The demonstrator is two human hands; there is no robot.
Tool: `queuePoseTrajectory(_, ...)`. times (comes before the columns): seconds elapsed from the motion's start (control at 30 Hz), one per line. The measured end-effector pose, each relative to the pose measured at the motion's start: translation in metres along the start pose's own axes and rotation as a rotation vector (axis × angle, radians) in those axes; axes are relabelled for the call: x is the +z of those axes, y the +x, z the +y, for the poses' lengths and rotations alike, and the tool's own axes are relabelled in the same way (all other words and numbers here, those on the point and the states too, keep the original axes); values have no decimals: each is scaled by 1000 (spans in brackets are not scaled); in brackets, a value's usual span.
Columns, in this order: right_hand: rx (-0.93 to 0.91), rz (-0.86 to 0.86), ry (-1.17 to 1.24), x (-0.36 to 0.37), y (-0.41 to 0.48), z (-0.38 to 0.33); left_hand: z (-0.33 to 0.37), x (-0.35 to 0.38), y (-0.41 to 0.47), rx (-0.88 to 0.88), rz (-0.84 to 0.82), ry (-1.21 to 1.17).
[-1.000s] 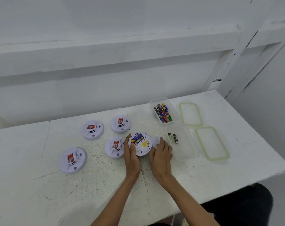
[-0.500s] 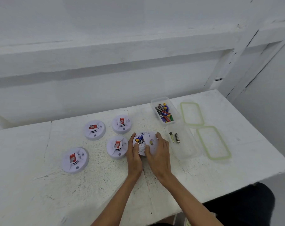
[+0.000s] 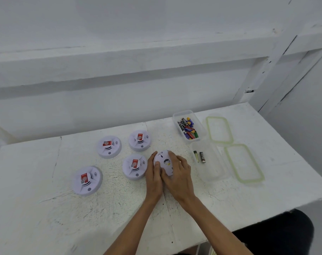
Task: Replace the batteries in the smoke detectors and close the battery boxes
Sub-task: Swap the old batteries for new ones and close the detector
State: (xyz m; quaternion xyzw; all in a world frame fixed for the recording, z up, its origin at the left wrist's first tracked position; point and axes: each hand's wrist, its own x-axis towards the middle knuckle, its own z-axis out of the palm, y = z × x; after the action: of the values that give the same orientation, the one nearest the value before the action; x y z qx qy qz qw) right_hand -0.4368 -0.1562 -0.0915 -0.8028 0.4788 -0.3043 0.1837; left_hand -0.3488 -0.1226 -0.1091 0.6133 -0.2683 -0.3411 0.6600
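Note:
A white round smoke detector [image 3: 164,161] sits in the middle of the white table [image 3: 46,214], its white back cover on top and no battery showing. My left hand [image 3: 153,178] grips its left edge, thumb on the cover. My right hand [image 3: 178,178] holds its right side, fingers curled over the rim. Several other detectors lie face up with red stickers: one at the near left [image 3: 87,180], one beside my left hand [image 3: 134,166], two further back [image 3: 108,146] [image 3: 140,140].
A clear tub [image 3: 198,124] of mixed batteries stands at the back right. In front of it a second clear tub [image 3: 214,170] holds two loose batteries [image 3: 199,156]. Two green-rimmed lids [image 3: 219,130] [image 3: 244,163] lie to the right. The table's front edge is near my arms.
The detector's open back with its blue battery showed a second ago. My right hand brought the white cover over it, and the cover now hides the battery.

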Motion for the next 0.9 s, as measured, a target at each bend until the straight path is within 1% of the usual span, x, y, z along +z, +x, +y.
queuePoseTrajectory(0.07,-32,-3,-49,0,2,0,1,-1,-1,16,-2,29)
queuePoseTrajectory(0.13,-28,1,-41,-1,3,1,-2,-1,-1,21,-1,52)
queuePoseTrajectory(0.2,8,-9,24,-2,2,2,-2,0,0,13,6,63)
queuePoseTrajectory(0.3,94,-82,214,-3,0,9,-1,1,2,-12,21,47)
queuePoseTrajectory(0.4,93,-149,302,0,-4,18,-2,-1,4,-49,19,18)
queuePoseTrajectory(0.57,71,-106,385,-1,-7,26,-2,-7,8,-90,-23,12)
queuePoseTrajectory(0.67,80,-100,450,-5,-6,27,1,-7,9,-73,-50,46)
queuePoseTrajectory(0.73,137,-128,522,-9,-5,29,1,-7,8,-50,-65,53)
queuePoseTrajectory(0.83,349,-175,697,-18,1,32,0,-8,7,-53,-77,39)
queuePoseTrajectory(0.9,459,-236,793,-21,9,35,1,-7,7,-71,-77,6)
